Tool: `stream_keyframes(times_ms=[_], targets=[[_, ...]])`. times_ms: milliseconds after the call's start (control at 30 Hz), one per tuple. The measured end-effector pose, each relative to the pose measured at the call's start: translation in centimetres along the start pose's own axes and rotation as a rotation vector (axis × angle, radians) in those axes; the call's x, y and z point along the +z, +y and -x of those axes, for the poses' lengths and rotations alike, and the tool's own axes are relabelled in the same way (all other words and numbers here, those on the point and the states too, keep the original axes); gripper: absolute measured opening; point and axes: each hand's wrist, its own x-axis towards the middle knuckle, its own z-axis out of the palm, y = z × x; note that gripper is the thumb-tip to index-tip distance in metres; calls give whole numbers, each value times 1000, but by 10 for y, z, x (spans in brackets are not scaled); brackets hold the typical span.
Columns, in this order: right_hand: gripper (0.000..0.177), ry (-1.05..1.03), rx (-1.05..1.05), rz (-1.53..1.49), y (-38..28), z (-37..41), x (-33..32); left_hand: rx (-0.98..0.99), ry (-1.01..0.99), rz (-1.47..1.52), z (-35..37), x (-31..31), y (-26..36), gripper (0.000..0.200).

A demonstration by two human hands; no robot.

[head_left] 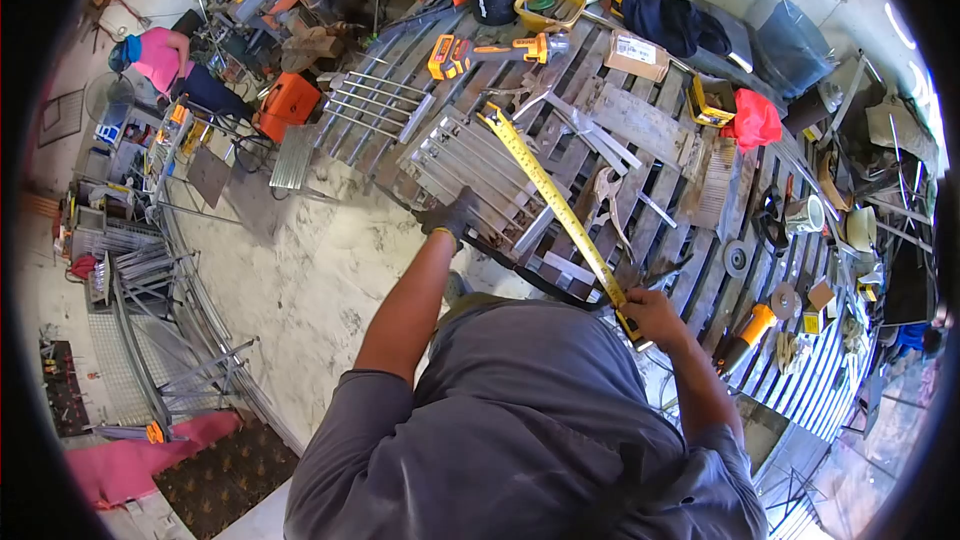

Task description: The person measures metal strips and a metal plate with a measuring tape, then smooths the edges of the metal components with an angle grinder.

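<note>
Yellow tape measure, dark glove, red cloth.

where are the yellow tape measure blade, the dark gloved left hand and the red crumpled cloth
yellow tape measure blade point(556, 208), head view, mid length
dark gloved left hand point(447, 215), head view, back of the glove
red crumpled cloth point(755, 120), head view, its centre

Sunlit concrete floor (pale, stained) beside a slatted metal workbench.
</note>
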Motion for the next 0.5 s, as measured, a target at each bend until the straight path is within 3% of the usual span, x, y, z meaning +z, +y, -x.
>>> stream_keyframes(times_ms=[67,100,233,300,400,500], targets=[[30,33,11,-1,0,12,3,26,275,-51,3,23,-8,116],[29,59,-44,-27,-10,0,6,111,261,-18,-5,13,21,114],[29,154,-54,-36,6,34,-1,98,28,135,11,9,4,87],[29,188,-45,-73,7,44,-9,105,-139,228,-21,1,-9,72],[30,254,-44,-127,16,54,-17,101,-103,75,-14,-22,-12,49],[30,294,-25,-150,33,51,-22,161,-2,34,-9,-37,-17,43]])
